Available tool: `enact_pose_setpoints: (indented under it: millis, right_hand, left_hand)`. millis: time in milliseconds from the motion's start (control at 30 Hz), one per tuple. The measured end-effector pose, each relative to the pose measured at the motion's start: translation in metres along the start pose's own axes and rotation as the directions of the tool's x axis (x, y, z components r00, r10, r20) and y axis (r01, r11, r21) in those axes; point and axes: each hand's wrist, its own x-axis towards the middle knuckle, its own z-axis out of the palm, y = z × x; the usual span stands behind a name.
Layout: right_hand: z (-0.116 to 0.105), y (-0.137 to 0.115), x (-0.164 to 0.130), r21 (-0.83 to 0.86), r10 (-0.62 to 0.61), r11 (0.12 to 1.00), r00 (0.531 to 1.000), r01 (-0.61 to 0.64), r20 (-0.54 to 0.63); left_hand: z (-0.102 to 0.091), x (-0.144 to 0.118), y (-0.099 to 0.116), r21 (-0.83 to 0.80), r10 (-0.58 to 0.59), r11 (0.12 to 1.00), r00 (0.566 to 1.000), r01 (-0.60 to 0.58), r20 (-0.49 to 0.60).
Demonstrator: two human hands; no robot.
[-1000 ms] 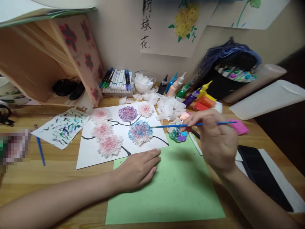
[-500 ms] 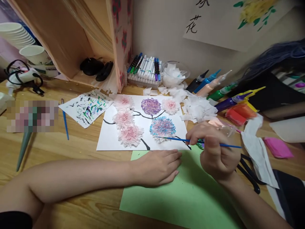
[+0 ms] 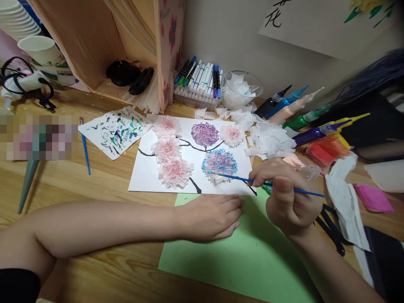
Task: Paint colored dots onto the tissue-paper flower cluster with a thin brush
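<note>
Wooden desk (image 3: 94, 189): right hand (image 3: 288, 198) pinching thin blue paintbrush (image 3: 249, 180); left hand (image 3: 211, 216) flat, fingers together.

This looks like a craft corner in a home or art classroom: a wooden desk (image 3: 94, 185) against a wall, crowded with a tray of markers (image 3: 200, 80), squeeze bottles of paint (image 3: 293, 107), scraps of tissue paper (image 3: 271, 141), a flower picture (image 3: 189, 155) and flower paintings (image 3: 331, 21) pinned above.

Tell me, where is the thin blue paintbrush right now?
The thin blue paintbrush is in the right hand, right of centre, its tip touching the blue-and-pink tissue flower on the white sheet.
</note>
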Motion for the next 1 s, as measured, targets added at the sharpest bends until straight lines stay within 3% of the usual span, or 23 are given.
enact_pose_setpoints:
  millis: [233,400,600,800,1000]
  right_hand:
    - [-0.002,-0.005,0.002,0.025,-0.039,0.999,0.999,0.040,-0.034]
    - [-0.005,-0.007,0.000,-0.015,-0.107,0.994,0.985,0.110,0.136]
    - [-0.002,-0.015,0.003,-0.132,-0.235,0.951,0.929,0.281,0.284]
    - [-0.002,-0.020,0.005,-0.221,-0.245,0.915,0.901,0.337,0.357]
    - [-0.001,-0.021,0.006,-0.215,-0.258,0.906,0.878,0.365,0.404]
  left_hand:
    - [-0.001,0.000,0.001,0.037,-0.001,0.999,1.000,0.001,0.001]
    - [-0.002,0.002,0.001,0.029,-0.005,1.000,1.000,0.004,0.021]
    - [-0.003,0.004,0.000,0.028,0.004,1.000,1.000,-0.004,0.009]
    - [-0.008,0.006,0.001,-0.004,-0.043,0.999,0.994,0.043,0.101]
    - [-0.009,0.005,0.000,0.006,-0.036,0.999,0.994,0.036,0.100]
